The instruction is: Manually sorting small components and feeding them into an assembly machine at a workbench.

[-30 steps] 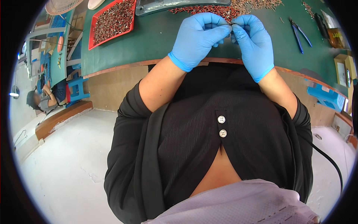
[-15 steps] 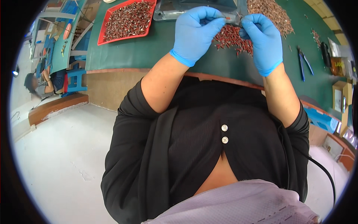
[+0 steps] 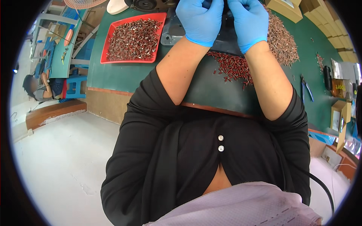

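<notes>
Together, left hand (image 3: 200, 19), right hand (image 3: 247, 19), fingers curled

Your left hand (image 3: 200, 19) and right hand (image 3: 247, 19) sit close together at the top edge; the gap between them is narrow, and what's beyond is cut off, probably a machine. Under your right forearm a scatter of small red parts (image 3: 232, 67) blocks the dark mat (image 3: 205, 88). The red tray (image 3: 134, 37) fills the left side. Bare green bench (image 3: 109, 75) lies below the tray. To the right, a big parts heap (image 3: 281, 41), then pliers (image 3: 306, 87) and boxes (image 3: 339, 116) crowd the edge.
</notes>
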